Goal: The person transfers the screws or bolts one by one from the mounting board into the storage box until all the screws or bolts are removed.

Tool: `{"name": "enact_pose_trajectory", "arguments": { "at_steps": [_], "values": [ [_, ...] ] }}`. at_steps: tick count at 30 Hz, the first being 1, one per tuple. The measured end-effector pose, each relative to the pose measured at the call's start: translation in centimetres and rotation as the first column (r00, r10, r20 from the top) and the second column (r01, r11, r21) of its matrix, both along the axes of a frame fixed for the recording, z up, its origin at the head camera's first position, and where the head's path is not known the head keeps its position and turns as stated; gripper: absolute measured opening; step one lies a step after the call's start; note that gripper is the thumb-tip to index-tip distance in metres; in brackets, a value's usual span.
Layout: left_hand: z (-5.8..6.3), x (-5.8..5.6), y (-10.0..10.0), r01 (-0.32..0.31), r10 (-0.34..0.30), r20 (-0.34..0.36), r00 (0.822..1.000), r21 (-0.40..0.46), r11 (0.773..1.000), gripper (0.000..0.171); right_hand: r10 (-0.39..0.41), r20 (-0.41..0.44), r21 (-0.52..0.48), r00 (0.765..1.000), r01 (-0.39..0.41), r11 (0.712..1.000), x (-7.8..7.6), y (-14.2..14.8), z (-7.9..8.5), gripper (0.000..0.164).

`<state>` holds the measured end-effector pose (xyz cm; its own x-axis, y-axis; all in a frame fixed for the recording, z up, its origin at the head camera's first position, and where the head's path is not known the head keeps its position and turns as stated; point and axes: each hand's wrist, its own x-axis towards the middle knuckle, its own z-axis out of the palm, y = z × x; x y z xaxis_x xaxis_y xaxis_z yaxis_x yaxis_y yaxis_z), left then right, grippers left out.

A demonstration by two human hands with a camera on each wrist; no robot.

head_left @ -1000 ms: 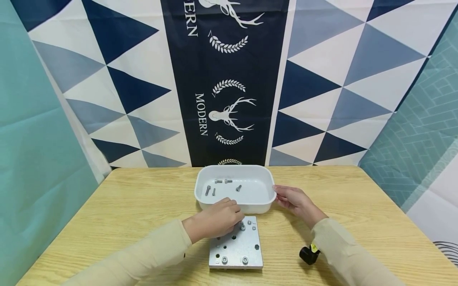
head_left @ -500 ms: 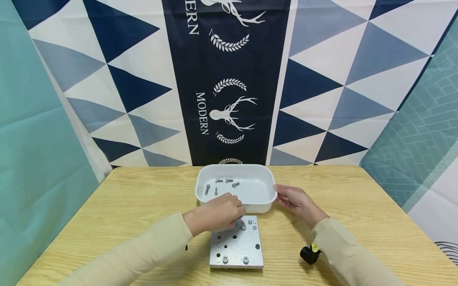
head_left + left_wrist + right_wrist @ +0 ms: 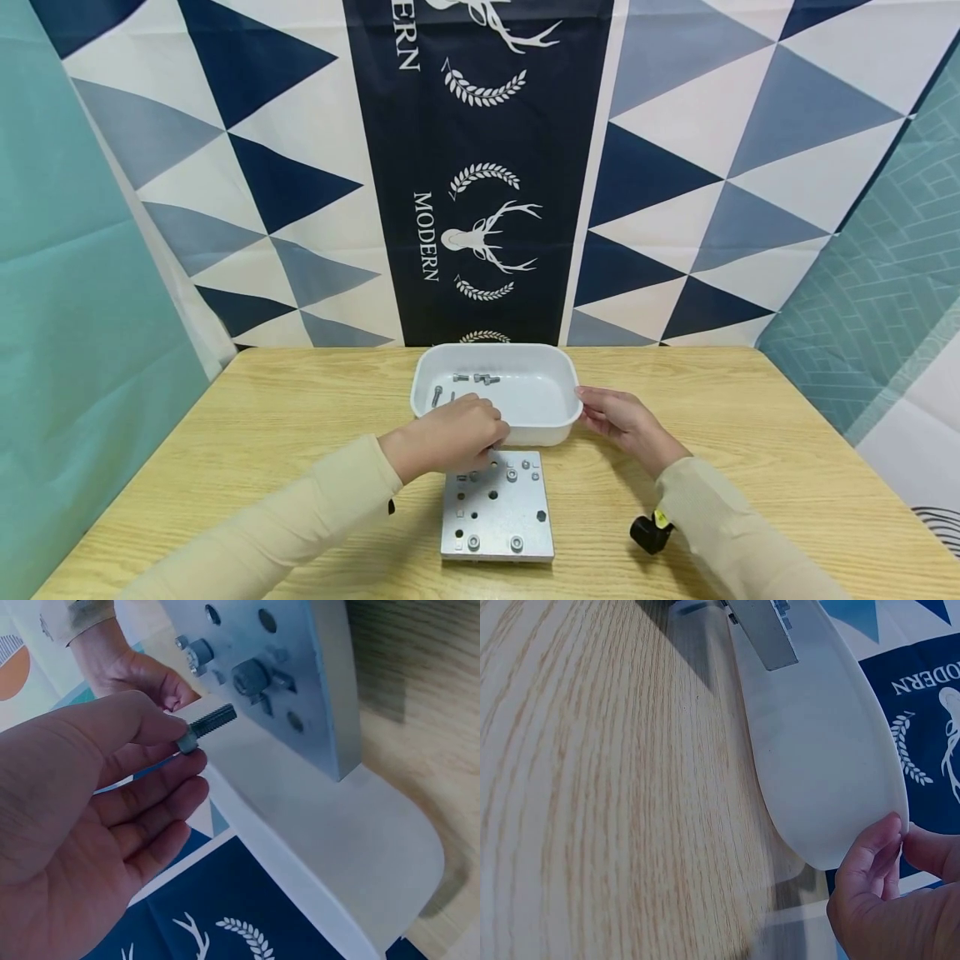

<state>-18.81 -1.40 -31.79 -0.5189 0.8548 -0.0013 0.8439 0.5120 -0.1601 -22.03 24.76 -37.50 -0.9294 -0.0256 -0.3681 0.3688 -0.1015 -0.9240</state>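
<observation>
My left hand (image 3: 459,433) is over the gap between the white tray (image 3: 540,435) and the silver metal plate (image 3: 506,521). In the left wrist view, its thumb and forefinger pinch a socket-head screw (image 3: 210,724) by the head, threaded end pointing away from the palm. The plate lies flat, bearing several screws and open holes; the hand overlaps its far left corner. My right hand (image 3: 618,418) pinches the tray's right rim between thumb and fingers, as the right wrist view (image 3: 896,892) shows close up. Some of the tray's near left side is hidden behind the left hand.
Several loose screws (image 3: 480,379) lie in the tray's left half, with another screw (image 3: 437,396) near its left wall. A black device (image 3: 651,533) with a yellow label sits under the right sleeve. Patterned fabric (image 3: 480,167) hangs behind the wooden table (image 3: 330,417).
My left hand has lifted away from the plate toward the tray, uncovering more of the plate's far edge. One loose screw in the tray has shifted left, up against another. My right hand stays on the rim.
</observation>
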Motion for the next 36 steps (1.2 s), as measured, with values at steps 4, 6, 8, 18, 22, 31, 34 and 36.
{"name": "enact_pose_trajectory", "arguments": {
  "at_steps": [4,6,8,18,22,31,34,36],
  "values": [
    [0.4,-0.1,-0.2,-0.022,0.022,0.015,1.000,0.011,1.000,0.007,0.003,0.001,0.001,1.000,-0.003,1.000,0.0,0.0,0.0,0.055],
    [0.6,-0.1,-0.3,-0.029,0.028,0.022,0.999,0.018,0.999,0.007,0.002,0.001,0.000,1.000,-0.002,1.000,0.0,0.1,0.0,0.055],
    [0.9,-0.1,-0.3,-0.036,0.035,0.026,0.999,0.025,0.999,0.006,0.001,0.002,-0.003,1.000,-0.001,1.000,0.0,0.1,0.0,0.055],
    [1.9,-0.8,-0.5,-0.033,0.034,-0.018,0.999,0.052,0.998,0.012,-0.001,0.008,-0.011,1.000,0.001,1.000,0.0,0.1,0.0,0.055],
    [2.4,-1.4,-0.6,-0.033,0.035,-0.037,0.999,0.048,0.998,0.012,-0.004,0.012,-0.023,1.000,0.004,1.000,0.0,0.1,0.0,0.055],
    [3.2,-3.1,-0.8,-0.049,0.049,-0.005,0.999,0.059,0.997,0.012,-0.018,0.017,-0.029,1.000,0.018,0.999,-0.2,0.1,-0.2,0.055],
    [3.4,-3.8,-0.9,-0.065,0.065,0.011,0.998,0.065,0.996,0.013,-0.023,0.026,-0.028,0.999,0.023,0.999,-0.3,0.1,-0.1,0.055],
    [3.4,-4.2,-0.9,-0.079,0.077,0.020,0.997,0.067,0.995,0.013,-0.021,0.028,-0.026,0.999,0.022,0.999,-0.3,0.1,0.0,0.056]
  ]
}}
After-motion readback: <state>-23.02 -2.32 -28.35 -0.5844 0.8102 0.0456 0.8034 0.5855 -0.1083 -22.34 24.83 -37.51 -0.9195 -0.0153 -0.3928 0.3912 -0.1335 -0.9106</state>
